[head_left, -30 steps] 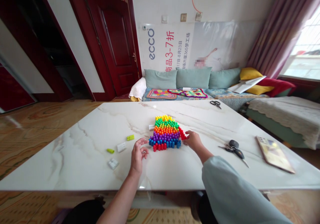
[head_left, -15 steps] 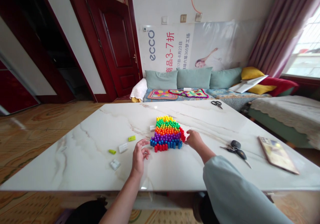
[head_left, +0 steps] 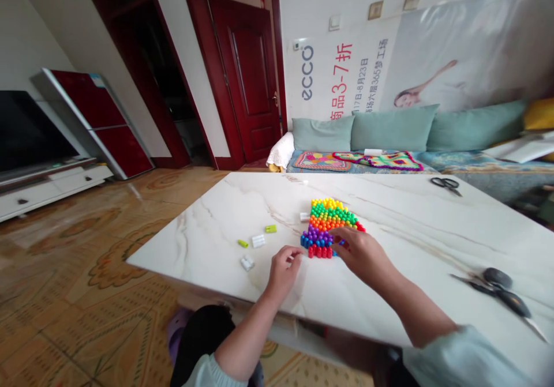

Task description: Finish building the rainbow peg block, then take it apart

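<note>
A block of small round-headed plastic pieces (head_left: 329,220) stands on the table in colour bands of yellow, green, orange, purple and blue. Along its front edge is a short row of red pieces (head_left: 320,252); more red ones show at its right side. My right hand (head_left: 357,251) reaches over the block's front right part, thumb and fingers apart, hiding some blue and purple pieces. Just left of the front corner, my left hand (head_left: 284,269) is loosely bent with nothing visible in it. Lime-green pieces (head_left: 270,229) and clear-white pieces (head_left: 258,241) lie to the left.
The white marbled table (head_left: 194,248) has scissors (head_left: 446,185) at its far right. Keys (head_left: 504,292) lie at the near right. Another white piece (head_left: 305,217) touches or nearly touches the block's left side. Behind the table is a sofa with green cushions (head_left: 389,130).
The view has swung left. My right hand has moved from beside the block's right edge to over its front right part. My left hand stays near the left front corner, its fingers closer together.
</note>
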The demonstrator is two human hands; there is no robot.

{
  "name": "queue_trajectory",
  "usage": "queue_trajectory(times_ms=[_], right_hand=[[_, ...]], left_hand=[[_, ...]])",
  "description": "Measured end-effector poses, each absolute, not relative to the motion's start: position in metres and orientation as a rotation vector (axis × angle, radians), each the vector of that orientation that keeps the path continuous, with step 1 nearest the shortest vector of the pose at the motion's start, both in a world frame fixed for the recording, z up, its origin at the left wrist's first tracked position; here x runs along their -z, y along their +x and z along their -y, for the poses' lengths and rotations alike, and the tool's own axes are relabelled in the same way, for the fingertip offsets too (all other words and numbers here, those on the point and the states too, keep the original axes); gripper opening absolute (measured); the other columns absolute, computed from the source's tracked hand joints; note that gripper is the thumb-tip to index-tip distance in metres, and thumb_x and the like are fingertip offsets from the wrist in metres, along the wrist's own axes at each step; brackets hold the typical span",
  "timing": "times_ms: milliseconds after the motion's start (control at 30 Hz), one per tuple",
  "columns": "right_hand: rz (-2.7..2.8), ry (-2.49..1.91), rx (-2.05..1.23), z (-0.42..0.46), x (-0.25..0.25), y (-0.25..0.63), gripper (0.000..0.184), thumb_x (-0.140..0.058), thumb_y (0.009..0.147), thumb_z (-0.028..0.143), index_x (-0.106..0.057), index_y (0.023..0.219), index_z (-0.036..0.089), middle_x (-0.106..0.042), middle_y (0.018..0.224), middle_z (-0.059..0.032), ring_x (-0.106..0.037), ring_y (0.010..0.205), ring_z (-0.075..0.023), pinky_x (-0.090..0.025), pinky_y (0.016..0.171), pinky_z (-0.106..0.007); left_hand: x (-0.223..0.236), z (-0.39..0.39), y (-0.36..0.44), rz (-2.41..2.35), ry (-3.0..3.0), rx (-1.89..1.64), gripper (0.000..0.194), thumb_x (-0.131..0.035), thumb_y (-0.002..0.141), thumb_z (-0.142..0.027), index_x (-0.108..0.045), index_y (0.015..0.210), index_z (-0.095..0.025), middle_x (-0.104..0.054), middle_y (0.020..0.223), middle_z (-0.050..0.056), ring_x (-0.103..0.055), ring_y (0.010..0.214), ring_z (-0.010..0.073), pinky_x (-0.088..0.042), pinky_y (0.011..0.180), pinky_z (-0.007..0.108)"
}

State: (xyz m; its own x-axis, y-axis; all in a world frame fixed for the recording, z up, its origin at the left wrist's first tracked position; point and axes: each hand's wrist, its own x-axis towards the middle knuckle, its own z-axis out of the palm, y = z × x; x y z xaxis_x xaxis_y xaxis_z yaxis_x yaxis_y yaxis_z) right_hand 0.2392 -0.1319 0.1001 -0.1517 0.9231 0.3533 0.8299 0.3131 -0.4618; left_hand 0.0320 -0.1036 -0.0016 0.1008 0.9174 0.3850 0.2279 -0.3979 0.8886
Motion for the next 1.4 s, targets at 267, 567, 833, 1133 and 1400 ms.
queue_trajectory(times_ms=[267,567,833,1133,1400], right_hand=[[2.285,-1.321,-0.372,0.155,-0.098,0.215,0.023,-0.054,0.081,0.020,-0.069,0.099,0.023,-0.070,0.095,-0.0061,-0.065,0.075,-0.0164,-0.044,0.062,-0.024],[2.349,-1.368,-0.366,0.154,-0.094,0.212,0.021,-0.057,0.082,0.019,-0.068,0.099,0.022,-0.070,0.100,-0.0048,-0.064,0.072,-0.0148,-0.042,0.064,-0.025],[2.416,-1.404,-0.375,0.157,-0.092,0.208,0.023,-0.061,0.079,0.017,-0.069,0.100,0.022,-0.071,0.099,-0.0050,-0.064,0.072,-0.0157,-0.041,0.063,-0.025],[2.473,-1.460,-0.421,0.161,-0.092,0.202,0.025,-0.063,0.077,0.020,-0.070,0.101,0.023,-0.072,0.095,-0.0056,-0.066,0.080,-0.0194,-0.042,0.068,-0.027],[2.555,-1.485,-0.470,0.166,-0.096,0.194,0.025,-0.063,0.080,0.026,-0.069,0.104,0.022,-0.071,0.101,-0.0067,-0.065,0.091,-0.0229,-0.044,0.075,-0.028]], left_hand=[[0.001,0.117,-0.079,-1.880,2.172,-1.225,0.039,-0.065,0.078,-0.033,-0.061,0.116,-0.026,-0.054,0.112,0.010,-0.050,0.108,0.0299,-0.041,0.097,0.046],[0.011,0.096,-0.085,-2.040,2.300,-0.762,0.082,-0.066,0.072,-0.057,-0.039,0.141,-0.024,-0.023,0.152,0.015,-0.014,0.140,0.0403,-0.018,0.109,0.057],[0.019,0.049,-0.059,-1.840,2.289,-0.610,0.071,-0.054,0.081,-0.055,-0.040,0.141,-0.019,-0.028,0.152,0.013,-0.015,0.142,0.0343,-0.017,0.112,0.047],[0.010,-0.002,-0.015,-1.929,2.232,-0.838,0.044,-0.066,0.077,-0.035,-0.060,0.119,-0.025,-0.060,0.125,0.006,-0.051,0.116,0.0249,-0.034,0.101,0.035],[0.014,-0.005,0.007,-1.992,2.119,-1.035,0.027,-0.061,0.077,-0.016,-0.064,0.102,-0.026,-0.059,0.110,0.006,-0.054,0.105,0.0249,-0.042,0.086,0.036]])
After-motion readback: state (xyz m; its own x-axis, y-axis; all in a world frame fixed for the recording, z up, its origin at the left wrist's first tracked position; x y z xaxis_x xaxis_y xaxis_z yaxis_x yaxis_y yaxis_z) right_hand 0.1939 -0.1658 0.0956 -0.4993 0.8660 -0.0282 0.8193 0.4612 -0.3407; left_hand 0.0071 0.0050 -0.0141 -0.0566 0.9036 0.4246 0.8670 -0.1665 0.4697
